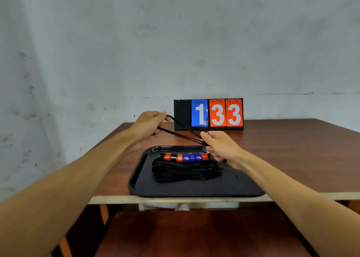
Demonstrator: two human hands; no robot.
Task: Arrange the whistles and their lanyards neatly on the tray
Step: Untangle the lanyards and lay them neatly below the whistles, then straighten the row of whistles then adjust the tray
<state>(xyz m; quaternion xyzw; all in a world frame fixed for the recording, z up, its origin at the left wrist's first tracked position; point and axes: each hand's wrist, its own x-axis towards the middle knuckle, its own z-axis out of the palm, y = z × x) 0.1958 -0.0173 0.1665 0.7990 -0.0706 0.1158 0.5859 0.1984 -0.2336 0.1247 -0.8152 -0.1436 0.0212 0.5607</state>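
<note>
a: the black lanyard (181, 135) is up in the air over the far edge of the tray (194, 188), drawn into a taut doubled line between both hands. how will it handle?
b: light and limp, i'd judge. it's thin cord with no stiffness, so it will likely sag and tangle once the tension goes. best held at the two ends of the loop, as now.
a: and the grip?
b: the left hand (151, 125) has its fingers curled, pinching the looped end. the right hand (220, 147) is closed round the other end. whether a whistle sits inside that fist, i cannot tell.
a: the rest?
b: a row of red and blue whistles (185, 157) lies along the tray's far side, with a folded black bundle (185, 171) of cords just in front. they look like small hard pieces, probably easy to nudge out of line. the tray sits at the near edge of the bench (292, 149), and a scoreboard (208, 113) reading 133 stands behind.
</note>
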